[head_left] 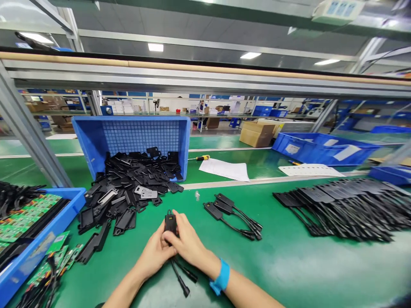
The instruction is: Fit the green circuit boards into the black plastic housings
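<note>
Both hands grip a small black plastic housing [170,223] above the green tabletop [289,265]: left hand [156,252] closed on its lower side, right hand [188,244] clasping it from the right, its cables [183,278] trailing toward the wrists, near a tipped blue crate [96,141] spilling black covers [128,188]

From my remote seat I look over a green work surface [289,265] crossed by a pale strip [257,181]. A metal rail [205,77] with a tan edge spans the bench, carried by a slanted grey post [28,132]. Above it, a grey ceiling holds rectangular lamps [156,47], all lit. Beyond the bench, a second green line bears cardboard boxes [257,133] and blue bins [321,147]. Farther back stand shelves [54,107] with cartons, blurred by distance.
</note>
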A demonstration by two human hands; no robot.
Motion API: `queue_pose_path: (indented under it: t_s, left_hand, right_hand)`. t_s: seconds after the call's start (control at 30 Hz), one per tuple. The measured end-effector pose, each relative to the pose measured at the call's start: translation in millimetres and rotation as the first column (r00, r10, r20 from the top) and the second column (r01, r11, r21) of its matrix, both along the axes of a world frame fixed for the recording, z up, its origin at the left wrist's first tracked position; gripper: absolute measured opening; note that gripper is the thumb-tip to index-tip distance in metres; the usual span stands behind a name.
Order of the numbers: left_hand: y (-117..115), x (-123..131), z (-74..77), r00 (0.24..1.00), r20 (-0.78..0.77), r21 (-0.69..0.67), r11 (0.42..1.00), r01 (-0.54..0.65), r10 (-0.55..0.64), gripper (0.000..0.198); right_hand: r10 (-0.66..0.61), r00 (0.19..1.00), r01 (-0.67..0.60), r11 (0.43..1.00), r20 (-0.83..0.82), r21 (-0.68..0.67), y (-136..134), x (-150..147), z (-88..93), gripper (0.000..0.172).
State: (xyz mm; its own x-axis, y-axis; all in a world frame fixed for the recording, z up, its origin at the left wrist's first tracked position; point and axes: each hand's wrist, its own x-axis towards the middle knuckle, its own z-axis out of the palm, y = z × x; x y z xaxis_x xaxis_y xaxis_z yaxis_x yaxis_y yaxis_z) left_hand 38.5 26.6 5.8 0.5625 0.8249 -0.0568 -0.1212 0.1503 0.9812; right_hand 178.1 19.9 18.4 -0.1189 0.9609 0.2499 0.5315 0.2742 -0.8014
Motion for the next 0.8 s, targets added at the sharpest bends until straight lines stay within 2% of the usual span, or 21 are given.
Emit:
queue_pose_path:
  t_s: [0.07, 0.1, 0.17, 0.23, 0.27, 0.33, 0.43, 0.6, 0.73, 0.8]
  left_hand:
    - [-1.4, -1.5, -1.7, 0.995, 0.045, -0.035, 0.995, 0.090, -0.089, 0.109]
    - [-1.8, -2.7, -2.2, 0.992, 0.028, -0.037, 0.992, 0.121, -0.120, 0.114]
    - [-1.9, -5.5, -2.1, 0.991, -0.052, -0.004, 0.992, 0.124, -0.124, 0.114]
    - [-1.0, -7.7, -1.0, 0.988, -0.120, 0.037, 0.994, 0.103, -0.098, 0.108]
    - [-0.4, -8.4, -0.3, 0.986, -0.139, 0.048, 0.994, 0.098, -0.091, 0.105]
    - [0.7, -9.1, 0.9, 0.984, -0.156, 0.056, 0.994, 0.094, -0.085, 0.102]
    - [1.6, -9.1, 1.7, 0.983, -0.163, 0.063, 0.994, 0.094, -0.082, 0.099]
    - [1.7, -9.5, 1.0, 0.980, -0.171, 0.066, 0.992, 0.112, -0.099, 0.099]
    - [3.4, -10.4, -3.4, 0.981, -0.164, 0.069, 0.991, 0.113, -0.100, 0.096]
    - [4.7, -10.7, -7.8, 0.984, -0.156, 0.076, 0.992, 0.103, -0.090, 0.095]
  right_hand:
    - [-0.032, 0.970, 0.020, 0.998, 0.241, 0.053, -2.4, 3.2, 8.8, 0.057]
    - [-0.056, 0.934, 0.041, 0.998, 0.352, 0.050, -2.0, 7.4, 13.3, 0.057]
    - [-0.140, 0.810, 0.134, 0.990, 0.569, 0.052, 2.1, 21.0, 21.0, 0.050]
    - [-0.216, 0.637, 0.260, 0.964, 0.740, 0.057, 8.9, 38.8, 25.7, 0.040]
    - [-0.234, 0.566, 0.316, 0.947, 0.791, 0.055, 12.6, 47.8, 26.9, 0.035]
    - [-0.258, 0.490, 0.395, 0.917, 0.833, 0.052, 19.1, 63.1, 27.0, 0.033]
    - [-0.275, 0.476, 0.427, 0.903, 0.835, 0.054, 23.8, 74.2, 23.9, 0.038]
    - [-0.235, 0.493, 0.426, 0.905, 0.838, 0.003, 20.7, 69.6, 19.1, 0.033]
    - [-0.202, 0.502, 0.436, 0.899, 0.841, -0.044, 17.3, 75.6, 22.1, 0.032]
    - [-0.190, 0.501, 0.456, 0.887, 0.844, -0.071, 18.2, 85.6, 25.4, 0.045]
